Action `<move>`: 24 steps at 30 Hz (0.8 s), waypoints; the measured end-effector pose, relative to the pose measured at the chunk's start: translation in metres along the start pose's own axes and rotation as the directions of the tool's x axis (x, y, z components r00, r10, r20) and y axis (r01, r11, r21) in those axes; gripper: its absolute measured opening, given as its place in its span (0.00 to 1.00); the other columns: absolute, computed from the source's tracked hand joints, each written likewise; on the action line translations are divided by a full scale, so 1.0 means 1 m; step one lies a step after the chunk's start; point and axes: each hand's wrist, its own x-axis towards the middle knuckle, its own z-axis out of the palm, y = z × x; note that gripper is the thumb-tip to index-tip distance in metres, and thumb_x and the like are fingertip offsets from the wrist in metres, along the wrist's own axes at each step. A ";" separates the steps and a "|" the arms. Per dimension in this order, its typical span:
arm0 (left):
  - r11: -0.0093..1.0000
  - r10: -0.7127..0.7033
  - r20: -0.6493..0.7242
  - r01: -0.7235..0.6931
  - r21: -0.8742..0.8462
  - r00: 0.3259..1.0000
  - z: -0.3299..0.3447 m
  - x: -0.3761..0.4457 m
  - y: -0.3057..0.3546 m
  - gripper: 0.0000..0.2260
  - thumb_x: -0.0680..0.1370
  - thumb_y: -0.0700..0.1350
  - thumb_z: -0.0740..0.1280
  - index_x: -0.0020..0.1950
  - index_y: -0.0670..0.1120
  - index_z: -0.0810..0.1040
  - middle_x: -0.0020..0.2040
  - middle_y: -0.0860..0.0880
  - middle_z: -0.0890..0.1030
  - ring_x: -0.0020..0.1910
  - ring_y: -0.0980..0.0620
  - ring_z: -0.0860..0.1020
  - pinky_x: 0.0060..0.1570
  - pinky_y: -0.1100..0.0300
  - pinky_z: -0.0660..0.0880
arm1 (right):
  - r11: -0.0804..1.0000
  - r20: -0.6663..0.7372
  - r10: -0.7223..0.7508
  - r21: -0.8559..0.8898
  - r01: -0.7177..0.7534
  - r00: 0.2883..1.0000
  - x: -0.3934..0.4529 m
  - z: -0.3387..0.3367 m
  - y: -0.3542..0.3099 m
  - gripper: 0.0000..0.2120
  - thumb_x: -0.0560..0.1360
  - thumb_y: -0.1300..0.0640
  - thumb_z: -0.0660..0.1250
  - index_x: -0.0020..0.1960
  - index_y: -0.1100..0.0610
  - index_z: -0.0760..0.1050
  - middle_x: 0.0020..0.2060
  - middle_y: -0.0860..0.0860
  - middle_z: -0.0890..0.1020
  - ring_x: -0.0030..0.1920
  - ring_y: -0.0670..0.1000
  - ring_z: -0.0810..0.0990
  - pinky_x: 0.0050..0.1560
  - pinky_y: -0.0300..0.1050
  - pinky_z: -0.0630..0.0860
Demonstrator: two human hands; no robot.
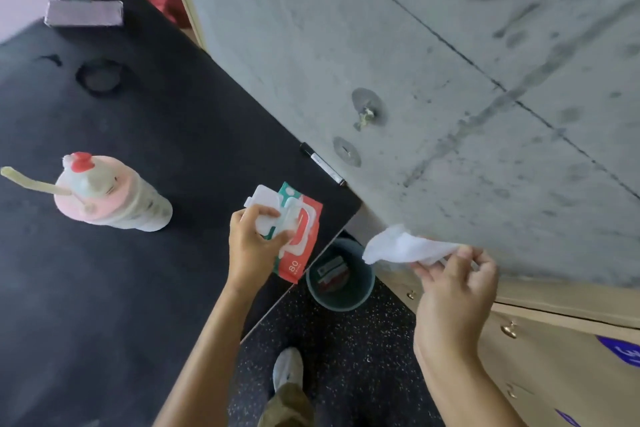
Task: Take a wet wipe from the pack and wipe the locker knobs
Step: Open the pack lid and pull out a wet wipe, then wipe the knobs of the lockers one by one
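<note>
A red and green wet wipe pack (300,246) lies at the near right corner of the black table (138,253), its white lid flipped up. My left hand (251,243) presses down on the pack's lid area, fingers curled on it. My right hand (453,284) holds a white wet wipe (405,248) pinched between thumb and fingers, stretched out to the left in the air. Small brass locker knobs (508,329) sit on the tan wooden locker doors (554,367) at the lower right, below and right of my right hand.
A pink lidded cup with a straw (114,198) stands on the table's left. A black marker (322,165) lies by the grey concrete wall (450,80). A grey bin (341,276) sits on the speckled floor beneath the table corner. My shoe (287,369) shows below.
</note>
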 end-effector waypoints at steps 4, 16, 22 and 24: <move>0.997 -0.001 0.014 0.000 0.079 1.000 0.022 0.026 -0.032 0.12 0.74 0.43 0.78 0.53 0.51 0.79 0.62 0.49 0.71 0.52 0.54 0.77 0.37 0.60 0.81 | 0.983 0.065 0.159 0.079 -0.164 0.985 0.010 0.011 0.029 0.06 0.85 0.58 0.54 0.59 0.59 0.67 0.47 0.60 0.82 0.42 0.50 0.87 0.38 0.40 0.82; 0.954 -0.037 -0.081 0.059 0.294 0.996 -0.006 0.008 -0.010 0.19 0.77 0.47 0.75 0.67 0.47 0.78 0.82 0.40 0.57 0.82 0.40 0.50 0.68 0.48 0.65 | 0.801 0.428 0.431 0.224 -0.556 0.794 0.004 -0.003 -0.010 0.06 0.70 0.63 0.70 0.47 0.61 0.78 0.46 0.53 0.84 0.50 0.48 0.85 0.55 0.41 0.78; 0.966 0.152 0.004 -0.150 0.213 0.988 -0.014 -0.066 0.093 0.11 0.78 0.45 0.73 0.60 0.52 0.79 0.81 0.44 0.61 0.80 0.42 0.54 0.64 0.56 0.59 | 0.827 0.505 0.345 0.236 -0.510 0.791 -0.030 -0.037 -0.099 0.07 0.65 0.70 0.71 0.39 0.64 0.73 0.46 0.61 0.86 0.51 0.55 0.86 0.49 0.41 0.83; 0.963 0.207 0.049 -0.212 0.167 0.977 -0.011 -0.098 0.126 0.08 0.79 0.46 0.72 0.56 0.55 0.79 0.79 0.46 0.64 0.77 0.44 0.58 0.66 0.52 0.62 | 0.839 0.467 0.330 0.253 -0.482 0.820 -0.042 -0.058 -0.129 0.12 0.66 0.70 0.70 0.35 0.61 0.67 0.49 0.69 0.84 0.54 0.60 0.85 0.47 0.43 0.84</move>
